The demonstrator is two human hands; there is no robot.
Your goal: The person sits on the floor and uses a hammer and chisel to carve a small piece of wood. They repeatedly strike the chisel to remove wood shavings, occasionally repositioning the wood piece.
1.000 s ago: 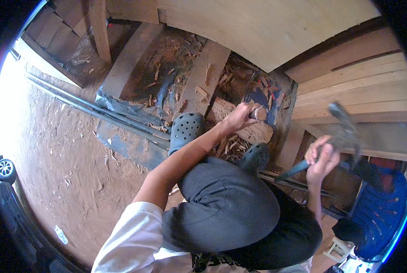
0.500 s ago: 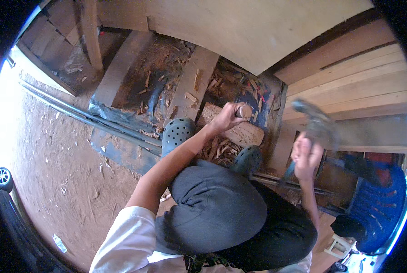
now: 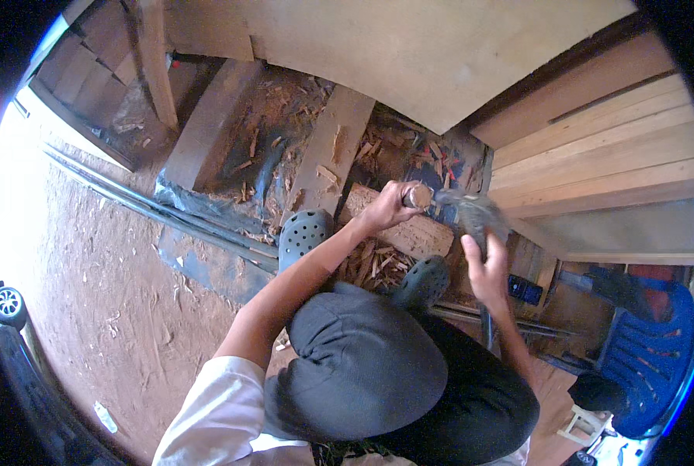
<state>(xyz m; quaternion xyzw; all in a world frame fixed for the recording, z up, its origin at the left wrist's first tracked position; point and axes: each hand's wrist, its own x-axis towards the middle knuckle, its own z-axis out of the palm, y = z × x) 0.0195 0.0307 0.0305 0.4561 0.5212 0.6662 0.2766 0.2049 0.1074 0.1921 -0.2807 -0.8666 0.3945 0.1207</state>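
My left hand (image 3: 389, 208) is closed around a short round piece of wood (image 3: 418, 196), pale end facing up, over a rough log block (image 3: 415, 234) with wood chips (image 3: 382, 264) around it. My right hand (image 3: 485, 266) grips the dark handle of a tool with a blurred metal head (image 3: 475, 210), like a hatchet or hammer; the head is just right of the held wood, and I cannot tell whether they touch. My grey clogs (image 3: 304, 235) flank the chips, beside and below the block.
A large plywood sheet (image 3: 456, 46) and stacked boards (image 3: 595, 179) bound the work at top and right. Long pipes (image 3: 130, 194) lie left of my feet on dirt ground (image 3: 114, 326). A blue plastic chair (image 3: 642, 365) stands at lower right; a car wheel (image 3: 8, 305) shows at far left.
My right hand has swung the tool leftward, bringing its head from the boards to beside the held piece of wood. My left hand stays closed on that piece, with little movement.
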